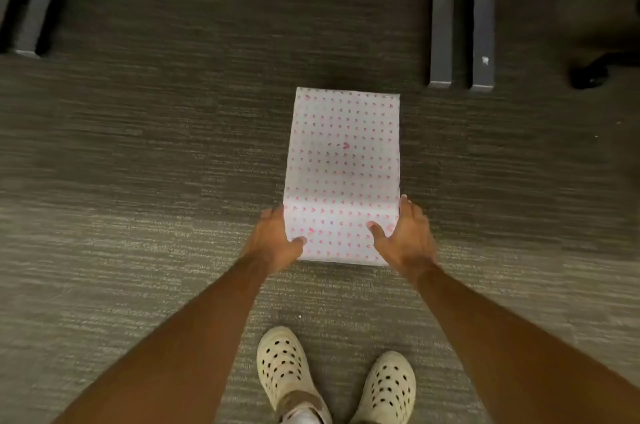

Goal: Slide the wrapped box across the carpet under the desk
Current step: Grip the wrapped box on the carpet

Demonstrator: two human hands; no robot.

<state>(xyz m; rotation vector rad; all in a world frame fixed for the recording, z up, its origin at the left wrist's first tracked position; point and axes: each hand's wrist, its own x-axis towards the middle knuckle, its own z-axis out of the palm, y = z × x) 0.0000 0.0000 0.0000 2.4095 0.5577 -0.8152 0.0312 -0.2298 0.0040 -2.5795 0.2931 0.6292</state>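
Head view: wrapped box [343, 174] flat on carpet [138, 181], near end clasped by left hand [275, 242] and right hand [407, 236], thumbs on top. Far end just short of desk legs [460, 25]. Risk: skewed push drives corner into legs; paper may tear.

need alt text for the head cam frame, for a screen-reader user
Seen from above, a person's left hand and right hand grip the near corners of a wrapped box in white paper with small pink hearts, lying flat on grey carpet. Dark desk legs stand beyond it at upper right, and the person's cream clogs show at the bottom.
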